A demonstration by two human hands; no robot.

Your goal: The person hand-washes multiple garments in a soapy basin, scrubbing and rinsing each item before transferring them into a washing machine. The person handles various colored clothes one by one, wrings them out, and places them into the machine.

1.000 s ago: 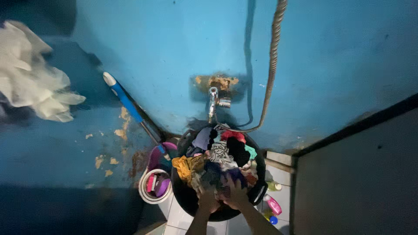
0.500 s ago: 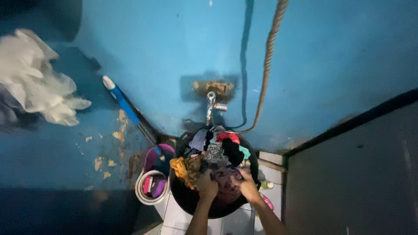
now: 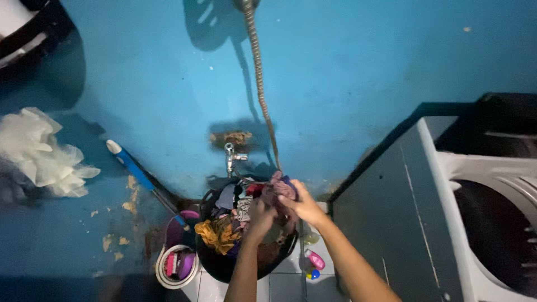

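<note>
I am gripping a mauve cloth [image 3: 278,190] with both my left hand [image 3: 260,217] and right hand [image 3: 300,202], just above the black basin [image 3: 224,268] of clothes at the lower centre of the frame.

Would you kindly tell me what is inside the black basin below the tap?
The black basin holds a heap of mixed clothes. Both hands, left hand and right hand, grip a mauve garment above it. The heap hides the basin's bottom.

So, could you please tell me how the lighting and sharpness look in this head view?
Head view: dim, bluish light; the hose and tap cast shadows on the wall; both hands, left hand and right hand, and the cloth look softly blurred; the edges bend, wide-angle.
</note>
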